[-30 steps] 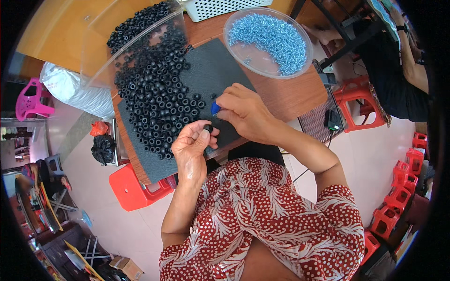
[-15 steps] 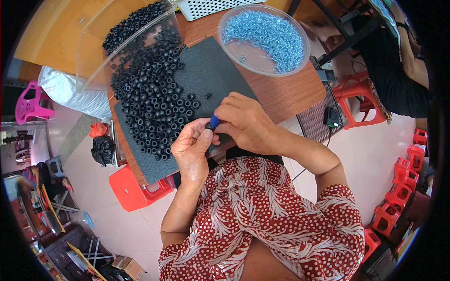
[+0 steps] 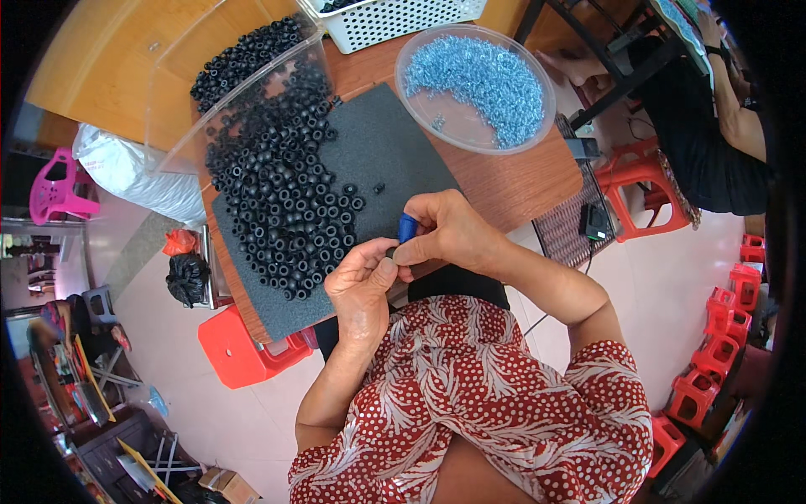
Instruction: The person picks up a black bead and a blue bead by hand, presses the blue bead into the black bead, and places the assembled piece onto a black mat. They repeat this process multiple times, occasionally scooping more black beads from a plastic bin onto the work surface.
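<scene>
Near the table's front edge my hands meet. My left hand (image 3: 363, 286) pinches a small dark piece (image 3: 391, 251) between thumb and fingers; it looks like one of the black rings, though the fingertips mostly cover it. In my right hand (image 3: 453, 231) is a short blue cylindrical tool (image 3: 407, 228), gripped with curled fingers close against that piece. Its working end is hidden. A large heap of small black rings (image 3: 285, 202) lies on the dark grey mat (image 3: 386, 139) to the left and beyond my hands, with a few loose ones at its right edge.
A clear plastic box (image 3: 180, 80) lies tipped behind the heap. A round clear tub (image 3: 460, 139) holds many tiny bluish pieces (image 3: 504, 88). Behind it stands a white perforated basket (image 3: 399, 25). A red stool (image 3: 239, 349) is below the table's left; another person's arm (image 3: 739, 118) shows at right.
Both hands have shifted slightly right and lower in the picture, still together. The blue tool now stands more upright in my right hand. The whole view has tilted a little.
</scene>
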Demonstrator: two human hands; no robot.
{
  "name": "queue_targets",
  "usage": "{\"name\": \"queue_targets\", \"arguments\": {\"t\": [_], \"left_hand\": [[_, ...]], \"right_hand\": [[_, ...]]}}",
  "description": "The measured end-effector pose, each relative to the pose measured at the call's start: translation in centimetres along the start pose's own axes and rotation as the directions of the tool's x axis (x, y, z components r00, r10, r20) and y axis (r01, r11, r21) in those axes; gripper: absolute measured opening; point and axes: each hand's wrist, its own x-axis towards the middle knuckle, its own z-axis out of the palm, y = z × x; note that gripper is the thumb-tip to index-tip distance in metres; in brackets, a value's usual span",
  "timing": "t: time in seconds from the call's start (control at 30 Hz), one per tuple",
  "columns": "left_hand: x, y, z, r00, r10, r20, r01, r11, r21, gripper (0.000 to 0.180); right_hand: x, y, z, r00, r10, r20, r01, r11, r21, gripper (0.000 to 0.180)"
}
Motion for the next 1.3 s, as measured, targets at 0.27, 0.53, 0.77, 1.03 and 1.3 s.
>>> {"name": "queue_targets", "arguments": {"t": [0.27,0.53,0.77,1.03,1.3], "left_hand": [[0.5,0.5,-0.8,1.000,-0.023,-0.009,0.023,0.996,-0.084,0.021],[0.3,1.1,-1.0,0.997,-0.068,-0.044,0.062,0.991,-0.122,0.020],[0.7,1.0,-1.0,0.993,-0.109,-0.047,0.103,0.986,-0.129,0.019],[1.8,1.0,0.1,0.990,-0.140,-0.027,0.135,0.981,-0.141,0.019],[2.0,1.3,1.5,0.991,-0.097,-0.091,0.077,0.977,-0.197,0.018]], "right_hand": [[2.5,0.7,-1.7,0.830,-0.556,-0.048,0.378,0.624,-0.684,0.017],[6.8,2.4,-1.6,0.661,-0.667,0.343,0.426,-0.042,-0.904,0.015],[6.0,2.2,-1.8,0.642,-0.648,0.410,0.451,-0.113,-0.885,0.013],[2.1,1.7,-0.7,0.669,-0.740,-0.062,0.522,0.528,-0.670,0.017],[2.5,3.5,1.2,0.472,-0.878,-0.081,0.559,0.369,-0.743,0.020]]}}
